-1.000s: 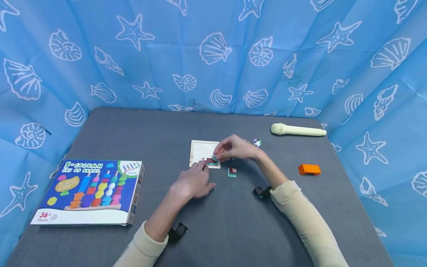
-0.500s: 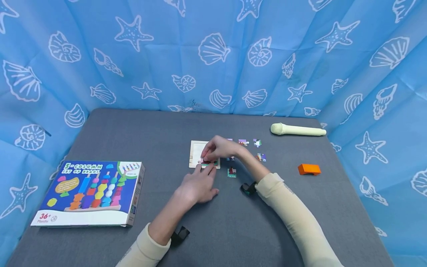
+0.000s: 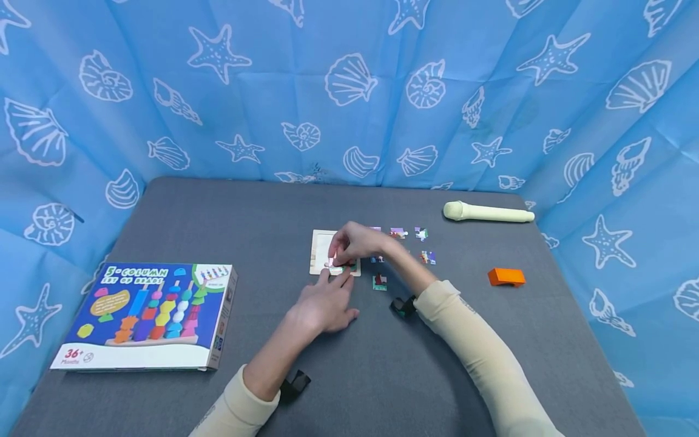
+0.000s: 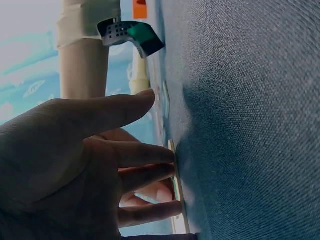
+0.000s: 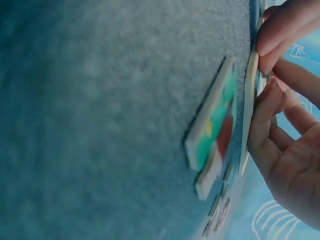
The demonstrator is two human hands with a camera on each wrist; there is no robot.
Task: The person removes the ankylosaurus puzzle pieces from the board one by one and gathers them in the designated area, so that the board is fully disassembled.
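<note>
My right hand (image 3: 354, 240) is over a shallow light wooden puzzle tray (image 3: 322, 246), fingertips pinching a small puzzle piece mostly hidden by the fingers. In the right wrist view, the right hand's (image 5: 292, 155) thumb and fingers meet at the tray. My left hand (image 3: 322, 303) reaches in from the front, its fairly straight fingertips touching the tray's near edge; the left wrist view shows this left hand (image 4: 100, 155) too. Green and dark red pieces (image 3: 351, 266) lie along the tray's near side, partly covered. A loose puzzle piece (image 3: 379, 281) lies right of the tray.
Several more puzzle pieces (image 3: 428, 257) lie behind the right forearm. A pale microphone-shaped stick (image 3: 488, 212) and an orange arch block (image 3: 506, 277) rest at the right. A bead-set box (image 3: 144, 315) occupies the table's left side. A blue shell-print curtain (image 3: 349, 121) hangs behind.
My right hand has moved left over the tray with the piece, then stayed nearly still. My left hand has shifted slightly right along the tray's near edge.
</note>
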